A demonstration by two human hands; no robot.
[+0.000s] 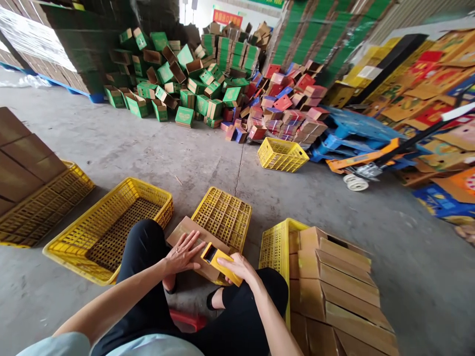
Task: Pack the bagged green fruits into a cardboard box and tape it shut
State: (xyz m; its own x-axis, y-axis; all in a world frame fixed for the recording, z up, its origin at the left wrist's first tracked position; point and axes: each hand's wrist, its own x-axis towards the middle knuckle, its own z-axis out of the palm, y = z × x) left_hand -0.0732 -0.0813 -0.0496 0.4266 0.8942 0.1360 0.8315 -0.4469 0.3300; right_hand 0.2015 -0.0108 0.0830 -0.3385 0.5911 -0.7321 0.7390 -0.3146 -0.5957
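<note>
My left hand [183,253] lies flat with fingers spread on a brown cardboard box [185,231] that rests over my knees. My right hand [239,267] is wrapped round a yellow tape dispenser [218,261], whose front end presses on the box beside my left fingers. The box leans against an upturned yellow crate [223,215] in front of me.
An open yellow crate [107,228] lies at my left, another with flat cardboard [44,202] further left. A crate of stacked folded boxes [334,277] stands at my right. Piles of green [178,79] and red boxes [285,106] and a pallet jack [361,163] lie beyond.
</note>
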